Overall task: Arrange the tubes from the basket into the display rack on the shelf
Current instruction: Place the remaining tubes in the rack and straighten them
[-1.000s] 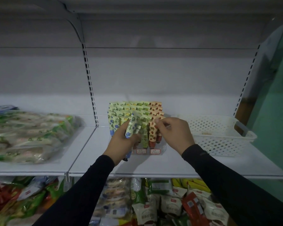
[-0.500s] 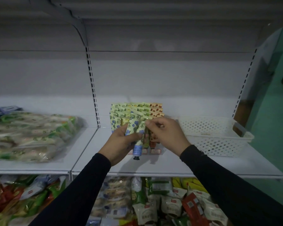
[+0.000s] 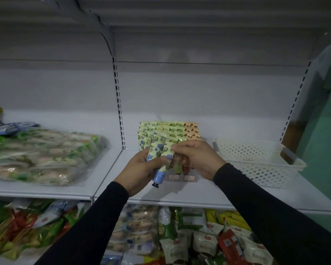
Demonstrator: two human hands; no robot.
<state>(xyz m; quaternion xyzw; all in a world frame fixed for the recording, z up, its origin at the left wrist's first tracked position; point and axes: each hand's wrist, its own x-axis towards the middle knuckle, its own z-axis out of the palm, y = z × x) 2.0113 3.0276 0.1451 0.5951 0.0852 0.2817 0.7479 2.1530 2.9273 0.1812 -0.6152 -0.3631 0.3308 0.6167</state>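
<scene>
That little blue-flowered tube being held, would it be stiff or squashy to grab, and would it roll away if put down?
The blue-flowered tube looks soft: it tapers from a flat crimped top to a round cap, so it probably gives when squeezed. The left hand holds two at once, suggesting they are light. Laid flat, the crimped end would likely stop it rolling far.

Both arms wear long, close-fitting black sleeves of plain, matte fabric with no visible markings, the left sleeve (image 3: 88,224) and the right sleeve (image 3: 271,211) each ending at the wrist, leaving the left hand (image 3: 139,169) and right hand (image 3: 199,157) bare, without gloves.
</scene>
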